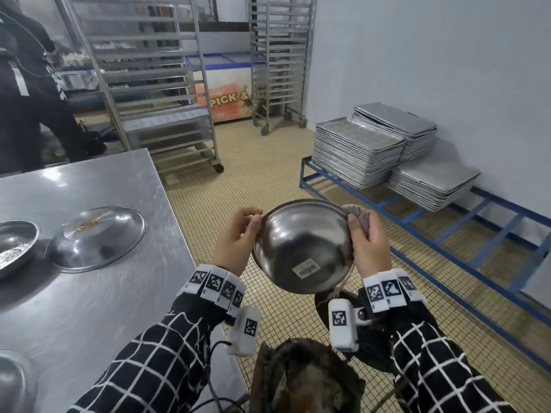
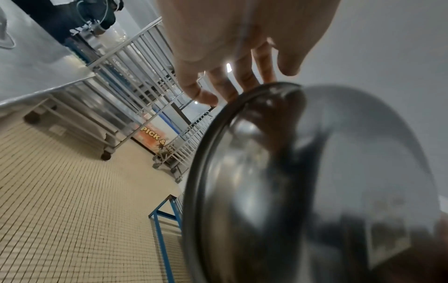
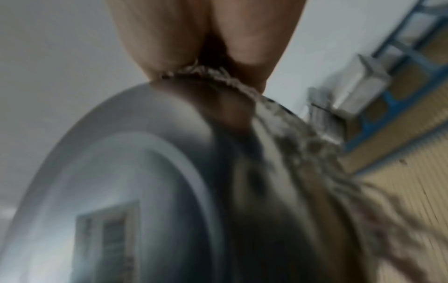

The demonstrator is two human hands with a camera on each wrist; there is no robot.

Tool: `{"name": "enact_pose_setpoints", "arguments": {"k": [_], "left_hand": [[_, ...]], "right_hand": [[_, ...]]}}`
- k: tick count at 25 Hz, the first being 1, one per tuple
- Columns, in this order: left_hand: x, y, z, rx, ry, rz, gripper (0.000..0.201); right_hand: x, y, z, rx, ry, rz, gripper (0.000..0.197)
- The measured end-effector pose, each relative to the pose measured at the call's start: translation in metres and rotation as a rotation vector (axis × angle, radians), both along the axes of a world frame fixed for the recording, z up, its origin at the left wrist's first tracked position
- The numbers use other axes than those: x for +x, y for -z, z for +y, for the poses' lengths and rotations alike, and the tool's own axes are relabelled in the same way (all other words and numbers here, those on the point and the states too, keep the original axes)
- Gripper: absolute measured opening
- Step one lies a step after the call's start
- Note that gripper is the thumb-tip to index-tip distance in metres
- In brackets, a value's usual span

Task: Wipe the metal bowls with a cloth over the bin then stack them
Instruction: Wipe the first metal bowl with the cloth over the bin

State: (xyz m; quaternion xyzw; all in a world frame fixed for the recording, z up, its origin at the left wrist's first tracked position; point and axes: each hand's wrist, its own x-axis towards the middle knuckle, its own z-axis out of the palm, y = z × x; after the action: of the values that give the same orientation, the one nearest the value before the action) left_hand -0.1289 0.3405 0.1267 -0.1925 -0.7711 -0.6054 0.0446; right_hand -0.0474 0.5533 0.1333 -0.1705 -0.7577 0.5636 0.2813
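In the head view I hold a metal bowl upright on edge above a dark-lined bin, its outer bottom with a barcode sticker facing me. My left hand grips the left rim, thumb on the outside. My right hand pinches a grey-brown cloth over the right rim. The left wrist view shows the left hand with fingers behind the bowl rim. Blurred in the right wrist view, the right hand presses the cloth on the bowl.
A steel table at my left carries an upturned soiled bowl, a bowl with residue and another at the near corner. Baking trays are stacked on a blue rack at right. Wheeled racks and another person stand behind.
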Motion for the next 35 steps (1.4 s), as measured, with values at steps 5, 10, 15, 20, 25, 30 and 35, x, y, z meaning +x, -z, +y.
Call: {"name": "enact_pose_setpoints", "arguments": {"k": [5, 10, 15, 20, 25, 30, 35], "left_hand": [[0.011, -0.014, 0.016, -0.284, 0.165, 0.025, 0.022], [0.010, -0.019, 0.022, -0.220, 0.021, -0.022, 0.037], [0.011, -0.022, 0.029, -0.130, -0.012, -0.097, 0.039], [0.012, -0.023, 0.027, -0.075, 0.020, -0.135, 0.042], [0.010, -0.023, 0.027, -0.064, -0.048, -0.173, 0.038], [0.016, -0.028, 0.037, -0.156, 0.016, -0.084, 0.037], [0.011, -0.022, 0.032, -0.029, 0.013, -0.125, 0.043]], "right_hand": [[-0.010, -0.014, 0.001, 0.506, -0.224, 0.058, 0.008], [-0.013, -0.004, -0.016, 0.573, -0.097, 0.182, 0.030], [0.003, 0.018, -0.054, 0.791, -0.001, 0.246, 0.038], [0.003, 0.020, -0.034, 0.373, 0.116, 0.132, 0.043], [0.013, 0.030, -0.029, 0.308, 0.104, 0.066, 0.042], [0.009, 0.022, -0.055, 0.650, -0.038, 0.162, 0.046], [0.000, 0.013, -0.034, 0.259, 0.121, 0.106, 0.042]]}}
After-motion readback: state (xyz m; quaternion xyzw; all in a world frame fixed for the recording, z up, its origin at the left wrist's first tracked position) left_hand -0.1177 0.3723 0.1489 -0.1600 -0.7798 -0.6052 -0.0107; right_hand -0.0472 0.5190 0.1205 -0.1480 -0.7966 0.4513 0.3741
